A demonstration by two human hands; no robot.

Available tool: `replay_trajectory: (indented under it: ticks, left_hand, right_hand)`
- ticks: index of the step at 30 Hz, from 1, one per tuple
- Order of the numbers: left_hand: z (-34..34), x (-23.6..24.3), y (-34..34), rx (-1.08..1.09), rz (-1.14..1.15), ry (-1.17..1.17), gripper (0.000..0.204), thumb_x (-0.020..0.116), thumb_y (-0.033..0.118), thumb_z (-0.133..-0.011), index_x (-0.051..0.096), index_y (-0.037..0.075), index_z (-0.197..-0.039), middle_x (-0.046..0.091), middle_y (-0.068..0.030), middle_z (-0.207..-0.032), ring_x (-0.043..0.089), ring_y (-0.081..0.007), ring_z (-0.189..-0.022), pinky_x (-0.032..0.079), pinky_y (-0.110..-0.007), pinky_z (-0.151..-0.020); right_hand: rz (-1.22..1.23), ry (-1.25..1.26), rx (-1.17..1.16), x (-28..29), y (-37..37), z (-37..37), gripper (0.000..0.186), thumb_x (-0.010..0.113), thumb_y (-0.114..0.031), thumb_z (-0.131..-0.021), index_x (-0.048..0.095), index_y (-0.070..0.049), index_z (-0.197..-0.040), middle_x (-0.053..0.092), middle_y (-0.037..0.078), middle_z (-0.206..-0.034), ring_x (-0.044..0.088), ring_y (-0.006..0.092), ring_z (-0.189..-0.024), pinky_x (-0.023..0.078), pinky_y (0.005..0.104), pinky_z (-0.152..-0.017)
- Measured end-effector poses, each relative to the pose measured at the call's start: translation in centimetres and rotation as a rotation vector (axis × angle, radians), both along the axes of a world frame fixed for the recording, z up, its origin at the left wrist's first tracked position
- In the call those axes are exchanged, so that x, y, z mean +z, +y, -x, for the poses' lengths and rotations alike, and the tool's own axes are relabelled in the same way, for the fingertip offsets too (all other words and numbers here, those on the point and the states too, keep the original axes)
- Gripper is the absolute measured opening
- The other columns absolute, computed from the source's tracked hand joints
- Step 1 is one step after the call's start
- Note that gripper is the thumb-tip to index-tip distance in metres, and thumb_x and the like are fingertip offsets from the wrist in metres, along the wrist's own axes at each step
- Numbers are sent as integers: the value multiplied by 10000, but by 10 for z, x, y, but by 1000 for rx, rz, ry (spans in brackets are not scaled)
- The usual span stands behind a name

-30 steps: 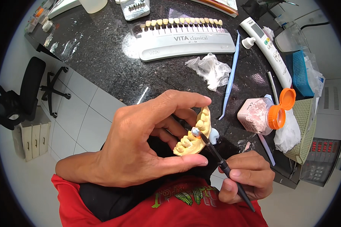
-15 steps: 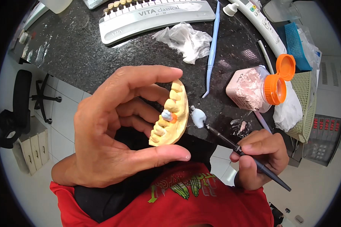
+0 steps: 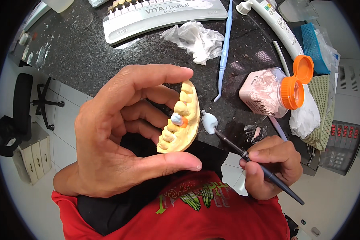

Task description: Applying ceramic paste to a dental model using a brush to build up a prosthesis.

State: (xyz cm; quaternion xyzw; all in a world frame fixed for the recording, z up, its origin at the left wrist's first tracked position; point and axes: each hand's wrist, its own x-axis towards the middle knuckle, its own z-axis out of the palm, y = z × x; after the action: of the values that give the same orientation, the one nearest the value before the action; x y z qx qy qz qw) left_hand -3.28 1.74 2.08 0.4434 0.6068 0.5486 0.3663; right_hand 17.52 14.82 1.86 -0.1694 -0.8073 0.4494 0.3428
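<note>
Between the thumb and forefinger of my left hand point(image 3: 108, 128) is a yellow plaster dental model point(image 3: 190, 120), held by its two ends with its row of teeth turned left. One tooth on it carries a pale blue-white build-up point(image 3: 176, 118), with an orange patch point(image 3: 184, 122) beside it. My right hand point(image 3: 274, 166) pinches a black-handled brush point(image 3: 264, 170) like a pen. The brush's tip is at the lower edge of a pale bluish-white paste blob point(image 3: 210, 122) on the dark counter, just right of the model.
A tooth shade guide point(image 3: 164, 20) lies at the back, near crumpled tissue point(image 3: 196, 42) and a blue plastic dental instrument point(image 3: 225, 48). An open orange-capped jar point(image 3: 264, 90) of pink powder lies at the right. The dark counter point(image 3: 84, 60) ends near my body.
The brush and my right hand have shifted slightly left and up, bringing the tip against the paste. My left hand and the model have barely moved.
</note>
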Motion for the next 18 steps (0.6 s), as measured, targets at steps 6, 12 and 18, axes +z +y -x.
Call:
replay_trajectory:
  ticks: [6,12,18]
  left_hand:
    - [1,-2,0,9,3,-32,991,937,273,-498,440,-30,-1300,605,-93,-1056,631,-109,-910,537,-196,-726]
    - [1,-1,2,2,8,8,993,939,274,-496,441,-32,-1299,605,-91,-1054,626,-105,-907,530,-192,-729]
    - [1,2,2,11,25,-4,976,940,260,-500,452,-22,-1297,611,-73,-1038,619,-83,-887,510,-170,-711]
  right_hand:
    - [40,-2,-40,2,-2,-2,160,712,55,-629,639,28,-769,647,127,-638,620,160,-504,495,217,-464]
    - [-37,10,40,0,3,1,164,708,57,-632,637,23,-776,648,130,-636,613,155,-489,484,215,-451]
    - [-40,-3,55,0,2,2,190,707,68,-616,646,28,-792,645,122,-626,604,165,-469,481,220,-441]
